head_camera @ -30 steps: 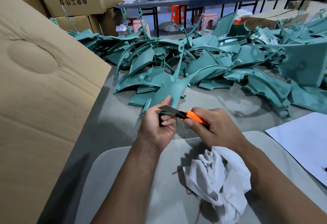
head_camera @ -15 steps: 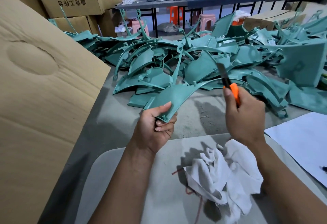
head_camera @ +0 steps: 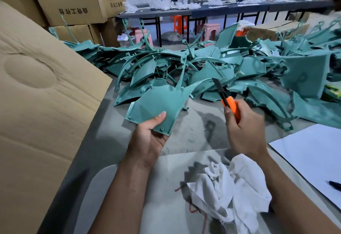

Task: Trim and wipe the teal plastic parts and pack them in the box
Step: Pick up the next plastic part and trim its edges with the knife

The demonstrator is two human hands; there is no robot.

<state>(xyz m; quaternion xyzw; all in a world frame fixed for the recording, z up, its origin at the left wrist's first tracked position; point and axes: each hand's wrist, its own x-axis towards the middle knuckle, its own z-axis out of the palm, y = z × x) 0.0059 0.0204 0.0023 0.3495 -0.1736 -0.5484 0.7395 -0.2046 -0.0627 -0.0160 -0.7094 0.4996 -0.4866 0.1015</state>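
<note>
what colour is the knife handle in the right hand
Orange handle with a dark blade, head view.

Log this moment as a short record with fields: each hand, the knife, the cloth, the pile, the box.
left hand: grips the near end of a teal part, thumb on top
right hand: grips an orange knife
knife: blade out, pointing up and away, clear of the held part
cloth: white, crumpled, lying near the person below the right wrist
pile: loose teal parts heaped across the far table
box: cardboard flap at left; inside hidden
paper: white sheet at right
</note>
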